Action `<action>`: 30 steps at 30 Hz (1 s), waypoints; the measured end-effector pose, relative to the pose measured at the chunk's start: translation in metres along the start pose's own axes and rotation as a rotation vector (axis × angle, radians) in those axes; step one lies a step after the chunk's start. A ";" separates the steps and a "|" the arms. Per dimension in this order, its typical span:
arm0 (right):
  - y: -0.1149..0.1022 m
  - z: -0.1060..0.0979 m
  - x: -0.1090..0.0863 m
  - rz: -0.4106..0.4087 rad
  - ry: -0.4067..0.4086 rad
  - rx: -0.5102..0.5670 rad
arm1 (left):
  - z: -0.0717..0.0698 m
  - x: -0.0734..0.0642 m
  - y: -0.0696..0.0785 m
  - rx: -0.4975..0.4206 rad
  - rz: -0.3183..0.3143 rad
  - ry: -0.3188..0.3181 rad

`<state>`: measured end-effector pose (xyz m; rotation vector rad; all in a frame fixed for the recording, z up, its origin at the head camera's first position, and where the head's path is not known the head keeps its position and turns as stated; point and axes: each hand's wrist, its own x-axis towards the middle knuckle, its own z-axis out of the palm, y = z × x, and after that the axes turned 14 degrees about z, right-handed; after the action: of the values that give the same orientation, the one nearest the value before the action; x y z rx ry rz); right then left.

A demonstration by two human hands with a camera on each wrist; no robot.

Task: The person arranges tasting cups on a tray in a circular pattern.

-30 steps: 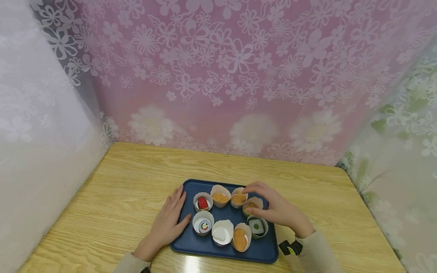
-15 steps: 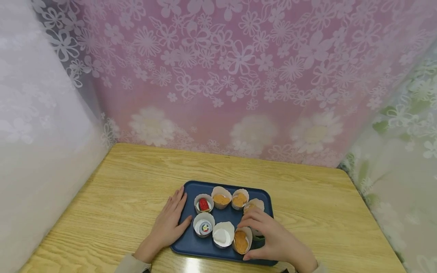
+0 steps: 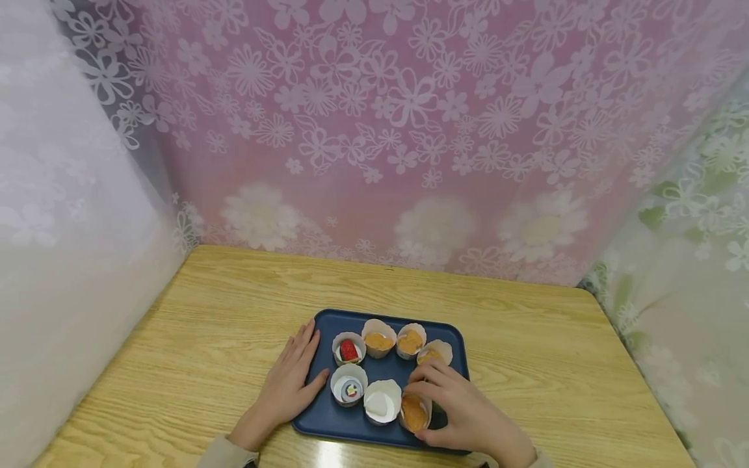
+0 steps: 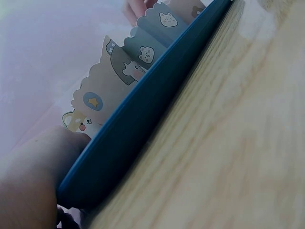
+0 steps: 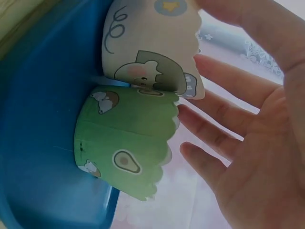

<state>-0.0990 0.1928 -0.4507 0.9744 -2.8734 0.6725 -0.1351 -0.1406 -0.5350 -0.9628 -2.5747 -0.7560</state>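
Note:
A blue tray (image 3: 324, 424) carries a ring of paper baking cups. My left hand (image 3: 285, 385) lies along its left rim, fingers straight, thumb over the edge. At the tray's front right, my right hand (image 3: 459, 409) grips a beige cup (image 5: 152, 38) with orange-brown cake (image 3: 414, 413), thumb at the near rim and fingers at the far rim. In the right wrist view, a green avocado-print cup (image 5: 126, 131) stands beside that cup, below my fingers. Left of the gripped cup is a paper cup with a white filling (image 3: 380, 404); the right hand hides the green cup's top in the head view.
At the tray's left are a cup with a red topping (image 3: 348, 351) and one with a round, colourful topping (image 3: 350, 390). Orange-brown cakes (image 3: 377, 340) fill cups along the back. A wooden table (image 3: 246, 292) lies beneath; flowered curtains (image 3: 409, 130) surround it.
My right hand has come from above the back-right cups toward the front, then closed in on the front-right cake cup. My left hand has stayed on the tray's rim.

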 end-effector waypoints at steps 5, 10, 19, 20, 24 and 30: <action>0.002 -0.001 0.000 -0.001 -0.023 0.014 | 0.000 0.001 -0.001 -0.010 -0.015 -0.018; 0.002 -0.001 0.001 -0.021 -0.035 0.026 | -0.001 0.000 -0.001 -0.005 -0.026 -0.019; 0.003 -0.018 -0.008 0.018 0.025 0.087 | 0.003 0.002 -0.001 -0.015 -0.027 -0.012; 0.003 -0.021 -0.009 0.011 0.058 0.098 | 0.003 0.002 -0.001 -0.016 -0.026 -0.010; 0.008 -0.035 -0.012 -0.014 0.181 0.107 | 0.004 0.004 -0.002 -0.015 -0.019 0.007; 0.013 -0.049 -0.013 0.025 0.288 0.082 | 0.001 0.003 -0.002 0.003 -0.010 0.004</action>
<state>-0.1017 0.2296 -0.4139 0.7770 -2.6291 0.8609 -0.1385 -0.1396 -0.5351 -0.9475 -2.5783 -0.7551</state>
